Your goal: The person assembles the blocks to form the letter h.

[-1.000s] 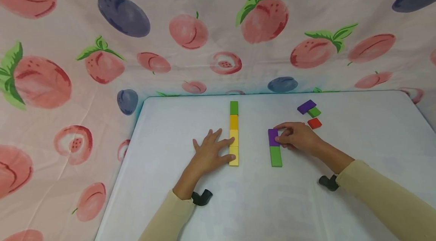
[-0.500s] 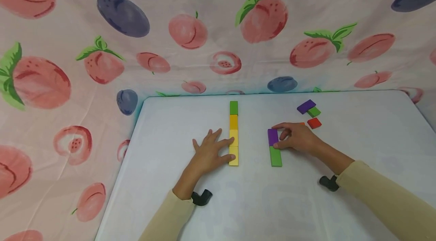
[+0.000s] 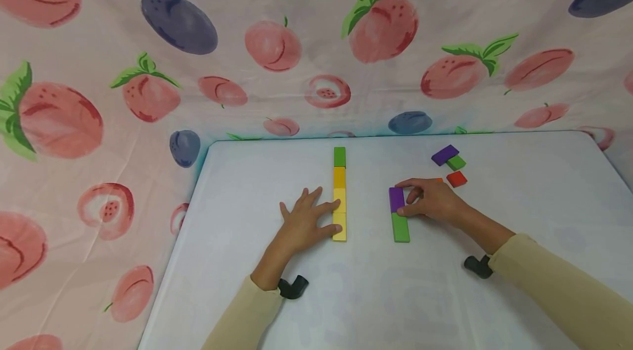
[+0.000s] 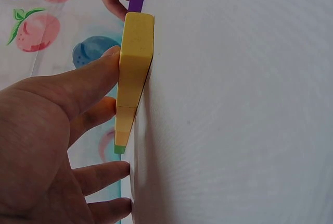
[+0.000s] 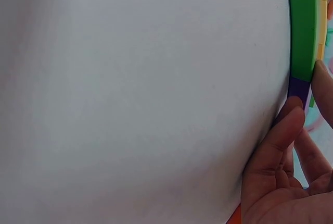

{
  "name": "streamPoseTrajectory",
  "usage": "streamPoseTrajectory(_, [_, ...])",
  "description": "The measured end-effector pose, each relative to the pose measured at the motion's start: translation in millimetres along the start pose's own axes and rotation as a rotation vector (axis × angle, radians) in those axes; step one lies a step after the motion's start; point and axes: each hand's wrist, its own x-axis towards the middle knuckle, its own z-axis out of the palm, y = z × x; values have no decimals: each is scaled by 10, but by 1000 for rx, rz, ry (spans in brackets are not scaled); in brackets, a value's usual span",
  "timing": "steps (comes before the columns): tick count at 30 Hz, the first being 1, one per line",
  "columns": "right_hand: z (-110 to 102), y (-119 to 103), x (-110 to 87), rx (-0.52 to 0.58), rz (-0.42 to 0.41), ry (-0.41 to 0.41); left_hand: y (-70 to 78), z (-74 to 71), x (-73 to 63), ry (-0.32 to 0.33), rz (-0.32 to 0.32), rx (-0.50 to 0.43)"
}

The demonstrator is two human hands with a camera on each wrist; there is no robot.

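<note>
In the head view, a straight row of flat blocks runs away from me: two yellow blocks point(image 3: 339, 235), an orange-yellow block point(image 3: 339, 177) and a green block point(image 3: 339, 156) at the far end. My left hand point(image 3: 301, 226) lies beside it with fingers spread, thumb and index finger touching the yellow blocks. To the right, a purple block point(image 3: 396, 198) sits end to end with a second green block point(image 3: 401, 229). My right hand point(image 3: 434, 201) pinches the purple block, index finger at its far end, thumb near the joint. The right wrist view shows curled fingers against the purple block point(image 5: 298, 86).
Behind my right hand lie a loose purple block point(image 3: 445, 155), a small green block point(image 3: 456, 162) and a red block point(image 3: 456, 179). An orange piece point(image 3: 439, 179) is mostly hidden by that hand. Fruit-printed cloth point(image 3: 296, 97) rises behind the white table point(image 3: 247, 174).
My right thumb has slid toward me along the purple block to its joint with the green one, uncovering a bit of orange behind the hand. My left hand stays put.
</note>
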Motion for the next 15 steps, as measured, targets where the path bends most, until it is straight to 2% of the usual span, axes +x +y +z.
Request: streamPoseTrajectory(15, [-18,-5,-4,7,-5,-14,2,1,-2,4,3,-1])
